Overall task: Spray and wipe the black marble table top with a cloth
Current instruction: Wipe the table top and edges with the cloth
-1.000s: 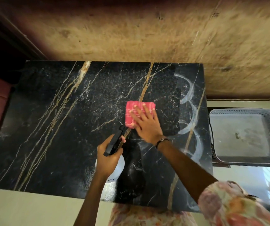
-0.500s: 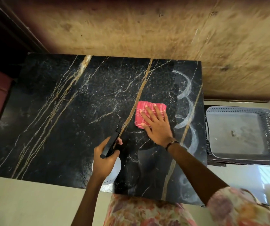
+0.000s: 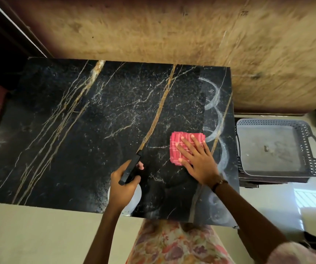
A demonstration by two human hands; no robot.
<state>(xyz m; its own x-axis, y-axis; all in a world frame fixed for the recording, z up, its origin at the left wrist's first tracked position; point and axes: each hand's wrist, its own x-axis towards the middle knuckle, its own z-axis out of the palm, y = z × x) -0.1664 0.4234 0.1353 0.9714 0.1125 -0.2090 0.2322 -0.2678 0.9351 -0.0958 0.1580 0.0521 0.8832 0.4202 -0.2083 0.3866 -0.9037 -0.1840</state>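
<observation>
Nearest, the left hand [image 3: 123, 187] has its grip clenched around a spray bottle [image 3: 134, 197], hiding most of the white body; only the black nozzle [image 3: 130, 169] shows clearly. Farther right, the right hand [image 3: 197, 161] lies flat, fingers spread, grip released, pressing the pink cloth [image 3: 180, 141] onto the black marble surface [image 3: 77, 140] beside curved pale smears [image 3: 217, 119].
</observation>
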